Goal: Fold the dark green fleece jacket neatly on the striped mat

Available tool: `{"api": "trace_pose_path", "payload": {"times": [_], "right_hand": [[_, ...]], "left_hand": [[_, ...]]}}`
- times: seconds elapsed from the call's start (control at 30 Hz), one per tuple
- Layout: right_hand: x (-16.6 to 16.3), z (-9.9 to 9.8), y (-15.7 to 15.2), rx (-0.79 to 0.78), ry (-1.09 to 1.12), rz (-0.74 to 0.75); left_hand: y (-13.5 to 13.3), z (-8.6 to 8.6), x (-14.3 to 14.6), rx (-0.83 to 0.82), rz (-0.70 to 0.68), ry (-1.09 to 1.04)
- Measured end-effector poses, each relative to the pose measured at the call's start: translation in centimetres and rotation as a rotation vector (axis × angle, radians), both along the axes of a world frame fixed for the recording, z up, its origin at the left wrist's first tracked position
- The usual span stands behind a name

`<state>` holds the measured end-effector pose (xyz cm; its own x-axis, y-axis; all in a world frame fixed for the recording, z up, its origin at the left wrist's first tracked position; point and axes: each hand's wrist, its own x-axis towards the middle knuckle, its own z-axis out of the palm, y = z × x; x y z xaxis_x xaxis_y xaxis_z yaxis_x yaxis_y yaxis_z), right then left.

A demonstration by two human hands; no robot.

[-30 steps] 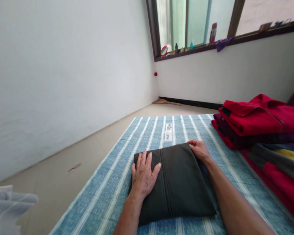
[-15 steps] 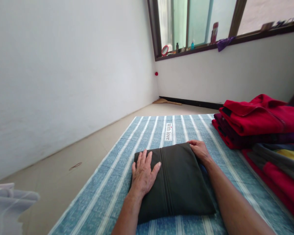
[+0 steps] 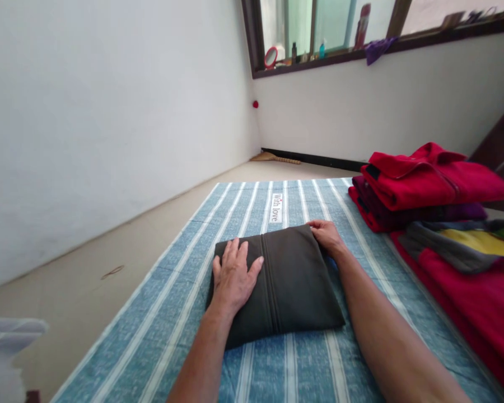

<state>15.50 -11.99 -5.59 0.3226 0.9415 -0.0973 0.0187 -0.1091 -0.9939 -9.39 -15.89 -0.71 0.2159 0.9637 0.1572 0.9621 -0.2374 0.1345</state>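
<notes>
A folded dark grey garment (image 3: 292, 285) lies on a blue striped mat (image 3: 159, 341). My left hand (image 3: 233, 274) rests flat on its left half, fingers stretched out and slightly spread. My right hand (image 3: 326, 236) is at the garment's far right corner, fingers curled around the edge of the cloth. Both forearms reach in from the bottom of the view.
A stack of folded red and dark purple clothes (image 3: 424, 184) sits on the mat at the right, with more red, grey and yellow garments (image 3: 474, 263) nearer. White walls close the left and back. A window sill (image 3: 361, 47) holds small bottles. White cloth (image 3: 8, 336) lies at the bottom left.
The view has tilted down and shifted, so everything sits higher and to the left in the picture. Both hands keep their places on the garment.
</notes>
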Motion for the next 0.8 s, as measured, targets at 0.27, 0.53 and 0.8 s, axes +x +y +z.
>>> {"api": "trace_pose_path", "payload": {"times": [0.27, 0.53, 0.8], "right_hand": [[0.4, -0.3, 0.5, 0.008, 0.020, 0.001], [1.1, -0.3, 0.7, 0.010, -0.013, -0.010], [1.0, -0.6, 0.7, 0.030, -0.023, -0.007]], "left_hand": [[-1.9, 0.6, 3.0, -0.128, -0.242, 0.041], [-1.4, 0.0, 3.6, -0.222, -0.261, 0.090], [-1.5, 0.1, 3.8, -0.224, -0.246, 0.099]]}}
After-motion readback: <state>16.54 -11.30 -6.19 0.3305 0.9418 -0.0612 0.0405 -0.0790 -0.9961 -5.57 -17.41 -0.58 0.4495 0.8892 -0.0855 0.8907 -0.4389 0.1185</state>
